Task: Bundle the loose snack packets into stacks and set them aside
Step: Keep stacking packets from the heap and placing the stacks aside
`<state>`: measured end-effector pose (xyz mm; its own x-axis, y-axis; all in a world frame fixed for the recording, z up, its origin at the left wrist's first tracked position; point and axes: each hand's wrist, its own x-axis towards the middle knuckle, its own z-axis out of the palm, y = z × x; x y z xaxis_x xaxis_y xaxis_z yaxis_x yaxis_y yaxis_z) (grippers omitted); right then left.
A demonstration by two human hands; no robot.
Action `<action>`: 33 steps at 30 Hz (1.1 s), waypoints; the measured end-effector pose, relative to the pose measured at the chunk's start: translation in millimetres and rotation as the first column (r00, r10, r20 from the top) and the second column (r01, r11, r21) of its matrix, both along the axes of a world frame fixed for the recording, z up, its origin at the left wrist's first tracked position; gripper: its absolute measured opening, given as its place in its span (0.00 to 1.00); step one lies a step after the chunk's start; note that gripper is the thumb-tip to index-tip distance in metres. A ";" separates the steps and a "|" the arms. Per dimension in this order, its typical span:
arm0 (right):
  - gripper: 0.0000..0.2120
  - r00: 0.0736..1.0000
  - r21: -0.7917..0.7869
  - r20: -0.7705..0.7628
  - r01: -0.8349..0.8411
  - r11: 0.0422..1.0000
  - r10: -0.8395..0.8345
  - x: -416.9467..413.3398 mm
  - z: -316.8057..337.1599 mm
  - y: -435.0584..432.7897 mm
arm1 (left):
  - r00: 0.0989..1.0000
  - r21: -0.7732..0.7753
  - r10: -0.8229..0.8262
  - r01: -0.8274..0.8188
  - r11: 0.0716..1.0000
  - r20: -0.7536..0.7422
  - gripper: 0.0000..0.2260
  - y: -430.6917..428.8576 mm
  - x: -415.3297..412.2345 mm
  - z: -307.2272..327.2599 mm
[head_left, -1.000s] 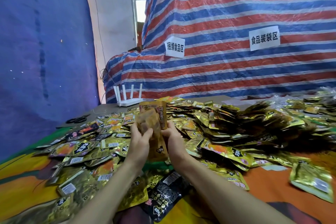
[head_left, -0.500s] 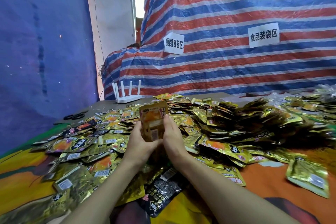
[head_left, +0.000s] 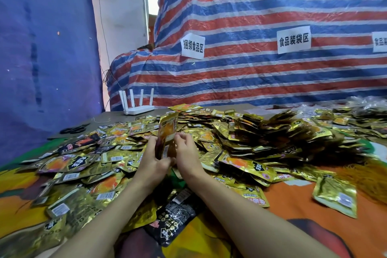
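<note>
On the far left, a pair of black scissors (head_left: pixel 74 129) lies on the bare grey tabletop, with a white router (head_left: pixel 138 109) standing further right at the far edge. Nearer to me, loose gold packets (head_left: pixel 69 163) cover the left side of the patterned tablecloth (head_left: pixel 303 216), overlapping one another.

My left hand (head_left: pixel 152 163) is just left of centre. Its fingers are curled round the lower part of a small stack of packets (head_left: pixel 166 136), which stands upright above the heap, tilted a little to the right. My right hand (head_left: pixel 186 153) is just beside it. Its fingers are bent and the tips press against the stack's right edge; I cannot see that thumb.

A black packet (head_left: pixel 178 213) lies between my forearms, near me.

Right of my hands the heap carries on into a dark, bristling mound of bundled packets (head_left: pixel 293 132). One gold packet (head_left: pixel 335 197) lies apart on the orange cloth, near right.

A red, white and blue striped tarp (head_left: pixel 251 79) hangs behind the table, with paper labels (head_left: pixel 192 46) stuck on it.
</note>
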<state>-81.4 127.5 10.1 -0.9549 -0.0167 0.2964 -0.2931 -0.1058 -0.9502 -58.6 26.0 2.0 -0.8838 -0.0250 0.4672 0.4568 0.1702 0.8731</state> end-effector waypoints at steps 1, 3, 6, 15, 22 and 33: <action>0.10 0.998 0.004 -0.042 0.041 0.999 -0.041 1.6 1.8 3.0 | 1.000 -0.007 0.007 -0.007 1.000 -0.025 0.20 0.8 0.2 0.6; 0.05 0.992 -0.032 -0.078 0.098 0.995 -0.100 7.8 8.6 8.3 | 0.999 -0.032 0.015 -0.016 0.999 -0.041 0.22 4.8 1.4 2.6; 0.03 0.963 0.004 -0.096 0.255 0.967 -0.253 13.0 20.4 17.1 | 0.997 -0.113 -0.039 0.047 0.993 0.066 0.18 10.3 5.1 1.9; 0.05 0.885 0.445 -0.374 0.434 0.783 -0.278 52.2 36.7 116.9 | 0.995 -0.147 -0.090 0.097 0.984 0.048 0.11 19.7 16.4 5.6; 0.09 0.756 0.883 -0.432 0.466 -0.059 -0.491 68.4 49.0 274.2 | 0.975 -0.195 -0.198 0.176 0.965 -0.101 0.12 24.3 26.2 13.4; 0.04 0.815 0.959 -0.244 0.122 -0.257 -0.525 89.6 33.6 334.8 | 0.988 -0.174 -0.149 0.140 0.975 -0.039 0.13 19.6 25.1 11.3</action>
<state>8.2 462.3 43.7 -0.9483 0.2652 0.1741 0.2861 0.9521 0.1082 -33.5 45.5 13.3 -0.8466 0.1854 0.4989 0.5314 0.2429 0.8116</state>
